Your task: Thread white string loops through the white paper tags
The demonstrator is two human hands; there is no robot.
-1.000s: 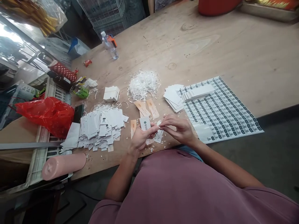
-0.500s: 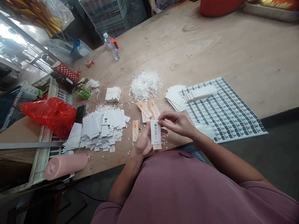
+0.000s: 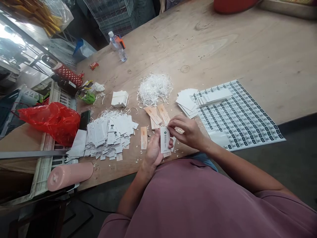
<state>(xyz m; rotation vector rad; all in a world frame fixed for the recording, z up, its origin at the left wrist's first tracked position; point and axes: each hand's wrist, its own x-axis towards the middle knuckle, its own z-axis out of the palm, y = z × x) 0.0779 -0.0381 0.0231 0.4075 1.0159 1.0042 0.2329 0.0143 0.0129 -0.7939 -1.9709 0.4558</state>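
A white card [image 3: 165, 141] with dark print stands upright in my left hand [image 3: 154, 150], whose fingers wrap behind it near the table's front edge. My right hand [image 3: 188, 132] pinches at the card's upper right corner; whatever lies between its fingertips is too small to make out. Orange and white cards [image 3: 152, 114] lie just beyond my hands, and another orange card [image 3: 144, 138] is to the left. Behind them sits a heap of white strings [image 3: 155, 89]. A large pile of white tags [image 3: 109, 135] with strings spreads further left.
Right of my hands, a printed sticker sheet [image 3: 242, 115] bears a stack of white cards [image 3: 215, 97]. A pink bottle [image 3: 70, 176], red bag [image 3: 56, 122] and phone [image 3: 84, 120] border the left side. A water bottle [image 3: 119, 48] stands further back.
My left fingers have closed more around the card's right edge. The fingers of my right hand have curled in closer at its corner. The view has shifted slightly.
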